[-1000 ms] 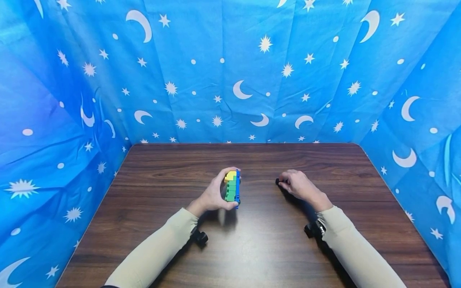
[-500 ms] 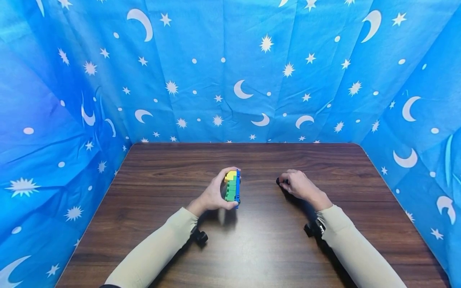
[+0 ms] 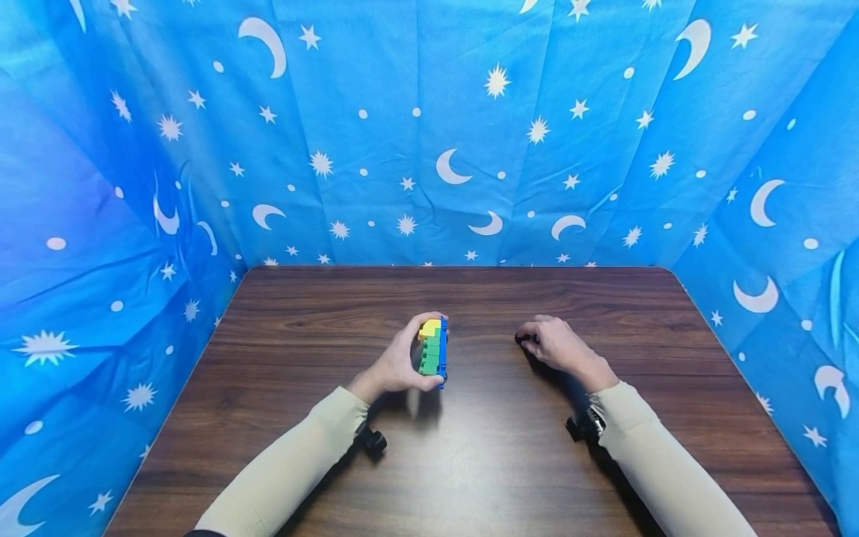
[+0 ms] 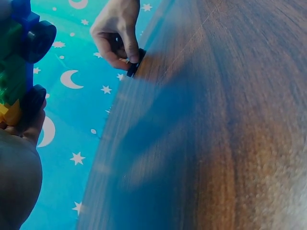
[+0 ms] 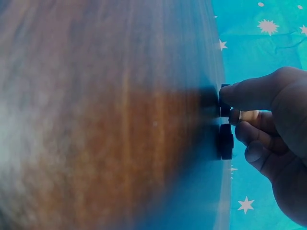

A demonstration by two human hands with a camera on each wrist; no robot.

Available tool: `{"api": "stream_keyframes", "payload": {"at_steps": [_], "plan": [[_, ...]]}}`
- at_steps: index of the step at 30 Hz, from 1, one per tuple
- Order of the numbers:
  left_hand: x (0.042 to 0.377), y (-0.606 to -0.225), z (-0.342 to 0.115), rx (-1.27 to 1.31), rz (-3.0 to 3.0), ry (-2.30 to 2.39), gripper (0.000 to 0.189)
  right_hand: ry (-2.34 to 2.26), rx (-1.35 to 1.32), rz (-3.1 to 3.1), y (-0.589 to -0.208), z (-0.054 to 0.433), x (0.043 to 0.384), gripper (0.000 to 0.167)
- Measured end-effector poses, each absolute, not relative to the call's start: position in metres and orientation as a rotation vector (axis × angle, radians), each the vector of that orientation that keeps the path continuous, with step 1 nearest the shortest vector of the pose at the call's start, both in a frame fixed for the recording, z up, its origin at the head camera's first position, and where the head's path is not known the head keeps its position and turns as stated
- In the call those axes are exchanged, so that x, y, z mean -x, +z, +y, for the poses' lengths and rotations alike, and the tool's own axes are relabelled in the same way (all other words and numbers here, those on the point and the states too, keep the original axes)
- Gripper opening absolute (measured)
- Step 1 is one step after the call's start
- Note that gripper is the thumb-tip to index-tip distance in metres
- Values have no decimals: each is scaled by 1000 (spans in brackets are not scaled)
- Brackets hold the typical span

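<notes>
In the head view, my left hand (image 3: pixel 397 360) grips a toy brick car (image 3: pixel 432 349) above the table, thumb at its near end and fingers at its far end. Tipped on its side, it has a blue base facing right and green and yellow bricks facing left. Black wheels (image 4: pixel 41 41) show on it in the left wrist view. My right hand (image 3: pixel 558 343) is low over the table to the right, fingers curled, pinching a small black wheel (image 5: pixel 225 100). Just beside that wheel stands a second black wheel (image 5: pixel 226 142). The fingers partly hide both from above.
The dark wood-grain table (image 3: pixel 470 462) lies under both hands. Blue cloth (image 3: pixel 463 134) with white moons and stars hangs behind it and along both sides. Small black cameras (image 3: pixel 373 443) are strapped at both wrists.
My left hand keeps the toy car in place. The fingers of my right hand shift slightly at the black wheels; the arm stays where it was.
</notes>
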State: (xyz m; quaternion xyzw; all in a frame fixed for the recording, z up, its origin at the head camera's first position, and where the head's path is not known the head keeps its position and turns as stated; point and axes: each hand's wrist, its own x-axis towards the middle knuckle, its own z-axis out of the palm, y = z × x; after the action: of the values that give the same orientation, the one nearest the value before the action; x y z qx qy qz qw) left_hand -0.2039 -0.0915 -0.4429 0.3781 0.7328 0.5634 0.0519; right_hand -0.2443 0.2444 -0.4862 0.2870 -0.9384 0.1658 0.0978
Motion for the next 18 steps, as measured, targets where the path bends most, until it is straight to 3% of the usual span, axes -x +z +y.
{"api": "stream_keyframes", "payload": {"at_steps": [18], "plan": [[206, -446, -91, -1151, 2251, 1685, 95, 485, -848, -2782, -488, 245, 245, 11]]}}
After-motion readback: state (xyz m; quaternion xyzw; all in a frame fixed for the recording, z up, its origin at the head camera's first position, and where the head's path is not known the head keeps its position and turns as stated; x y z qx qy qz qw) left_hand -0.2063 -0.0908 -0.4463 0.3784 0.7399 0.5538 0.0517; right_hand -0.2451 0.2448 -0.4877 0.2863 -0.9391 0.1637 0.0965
